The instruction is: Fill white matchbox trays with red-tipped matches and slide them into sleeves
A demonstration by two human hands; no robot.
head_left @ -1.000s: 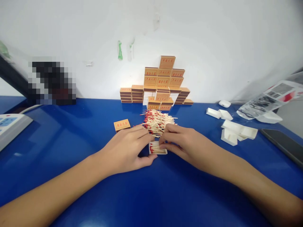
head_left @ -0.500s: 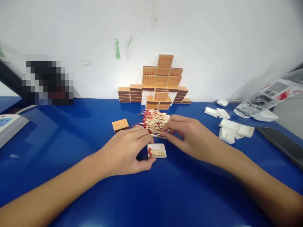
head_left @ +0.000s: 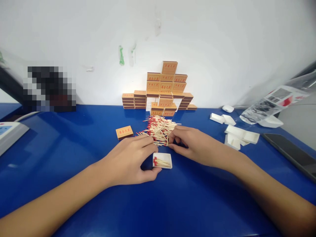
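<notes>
My left hand [head_left: 133, 161] grips a small white matchbox tray [head_left: 168, 156] by its near and far sides, between thumb and fingers. Inside the tray lie several red-headed matches [head_left: 161, 162], heads to the left. Just beyond it is a loose heap of matches [head_left: 159, 128] on the blue table. My right hand [head_left: 190, 141] is at the heap's right edge, thumb and fingertips pinched on match ends; how many they hold is hidden. A closed matchbox [head_left: 124, 132] lies flat beyond my left hand.
Stacked matchboxes [head_left: 166, 86] rise against the wall behind the heap. To the right are several empty white trays [head_left: 242, 134], a white earbud case [head_left: 227, 108], a clear plastic bottle [head_left: 261, 107] and a phone [head_left: 288, 153]. A white device [head_left: 13, 135] sits at the left.
The view has shifted slightly. My right hand has moved a little closer in at the heap's right edge. My left hand still grips the tray.
</notes>
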